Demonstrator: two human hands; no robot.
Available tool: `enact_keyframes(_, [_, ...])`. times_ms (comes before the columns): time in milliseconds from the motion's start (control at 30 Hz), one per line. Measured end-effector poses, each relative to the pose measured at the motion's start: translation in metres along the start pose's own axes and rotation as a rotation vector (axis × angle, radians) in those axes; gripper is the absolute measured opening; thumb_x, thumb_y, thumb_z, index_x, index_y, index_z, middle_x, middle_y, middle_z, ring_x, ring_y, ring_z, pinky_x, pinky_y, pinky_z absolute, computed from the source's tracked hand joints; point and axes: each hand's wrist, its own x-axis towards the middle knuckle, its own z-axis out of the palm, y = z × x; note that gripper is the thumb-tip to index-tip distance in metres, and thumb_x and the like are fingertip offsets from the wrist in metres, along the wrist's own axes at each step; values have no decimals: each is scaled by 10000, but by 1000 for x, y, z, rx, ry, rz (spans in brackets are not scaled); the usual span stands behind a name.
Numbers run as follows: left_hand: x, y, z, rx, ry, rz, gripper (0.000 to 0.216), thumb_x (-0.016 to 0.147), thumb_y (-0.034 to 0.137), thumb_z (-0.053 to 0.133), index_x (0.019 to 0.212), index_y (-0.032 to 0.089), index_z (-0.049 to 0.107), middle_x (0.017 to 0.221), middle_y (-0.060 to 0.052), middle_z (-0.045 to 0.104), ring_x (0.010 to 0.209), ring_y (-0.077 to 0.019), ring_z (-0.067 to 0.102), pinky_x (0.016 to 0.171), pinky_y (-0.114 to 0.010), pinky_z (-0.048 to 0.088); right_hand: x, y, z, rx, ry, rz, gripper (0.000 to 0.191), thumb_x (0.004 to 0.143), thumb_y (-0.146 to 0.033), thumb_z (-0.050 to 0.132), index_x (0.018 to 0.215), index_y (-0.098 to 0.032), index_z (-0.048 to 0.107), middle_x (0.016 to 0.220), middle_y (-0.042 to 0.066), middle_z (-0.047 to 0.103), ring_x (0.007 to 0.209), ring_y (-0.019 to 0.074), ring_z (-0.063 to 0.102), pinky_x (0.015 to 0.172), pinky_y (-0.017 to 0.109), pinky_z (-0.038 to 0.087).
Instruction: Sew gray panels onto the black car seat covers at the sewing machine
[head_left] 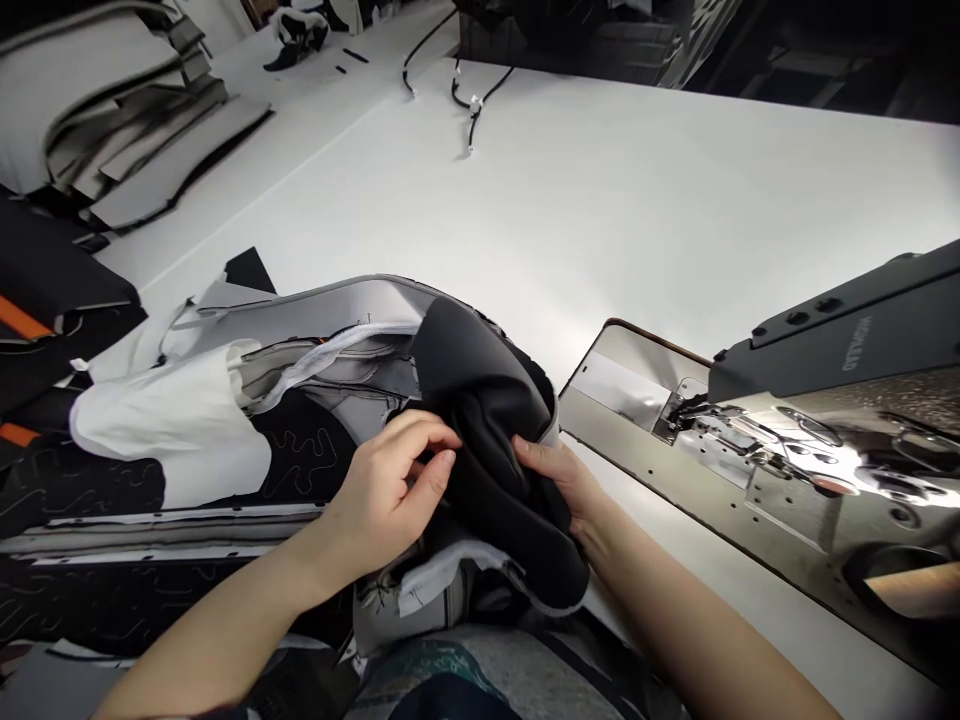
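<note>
My left hand (394, 490) pinches a fold of black padded upholstery fabric (487, 480) between thumb and fingers. My right hand (555, 478) grips the same fabric from the other side, its fingers pressed along the edge. The fabric is part of a large stitched seat-cover-like piece, with a grey panel (322, 310) and white lining (165, 430) reaching to the left. Black quilted material (300, 460) with wavy stitching lies under my left wrist. White piping (330, 350) runs across the grey panel.
An industrial sewing machine (817, 350) with a shiny metal bed stands close to the right of my right hand. Its bed is set into a broad white worktable (570, 210). Black cables (465, 90) lie at the far edge, and stacked grey-black panels (135, 140) sit at the upper left.
</note>
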Motion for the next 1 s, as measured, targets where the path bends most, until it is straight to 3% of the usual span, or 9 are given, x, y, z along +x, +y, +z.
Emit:
enact_keyframes(67, [4, -1, 4, 7, -2, 42, 278, 909, 424, 463, 924, 173, 582, 968, -76, 610, 821, -174, 599, 647, -240, 495, 1, 2, -3, -20, -145, 63, 418, 627, -396, 811, 967, -197, 670, 843, 52, 706, 821, 245, 676, 805, 390, 537])
enact_keyframes(200, [17, -8, 10, -197, -329, -83, 386, 842, 520, 542, 978, 160, 537, 707, -3, 554, 624, -143, 532, 534, -233, 437, 4, 5, -2, -90, -253, 76, 446, 656, -465, 780, 968, -169, 662, 854, 68, 694, 822, 236, 665, 785, 375, 531])
enact_keyframes(300, [24, -13, 17, -408, -363, -141, 402, 816, 529, 561, 951, 151, 528, 591, 46, 478, 491, -100, 449, 445, -204, 360, 4, 1, 4, -254, -61, -95, 400, 671, -469, 779, 914, -175, 659, 804, 36, 680, 752, 190, 641, 716, 314, 521])
enact_keyframes(433, [29, -14, 28, -401, -411, -156, 465, 840, 527, 479, 572, 150, 518, 437, 23, 444, 412, -75, 383, 421, -204, 289, -2, -3, 12, -455, 236, -279, 351, 669, -480, 779, 755, -170, 639, 689, 3, 638, 633, 148, 570, 587, 261, 472])
enact_keyframes(567, [27, -14, 38, -452, -299, -108, 520, 824, 533, 467, 456, 166, 438, 411, 21, 399, 411, -71, 354, 426, -212, 275, -9, 1, 17, -256, 298, -283, 338, 700, -488, 753, 840, -202, 638, 734, 8, 653, 691, 179, 601, 648, 298, 508])
enact_keyframes(733, [18, -23, 56, -674, -116, -66, 566, 775, 624, 519, 465, 199, 309, 407, 59, 292, 385, -59, 270, 406, -217, 277, -9, 6, 18, -90, 236, -213, 380, 694, -475, 759, 943, -221, 626, 892, 45, 680, 880, 256, 632, 808, 383, 521])
enact_keyframes(1000, [15, -41, 65, -601, -204, 3, 587, 834, 652, 434, 474, 197, 344, 407, 36, 322, 376, -76, 313, 395, -229, 301, -3, 11, 5, -17, 154, -117, 525, 668, -492, 769, 1093, -238, 596, 947, 53, 681, 969, 279, 626, 827, 400, 527])
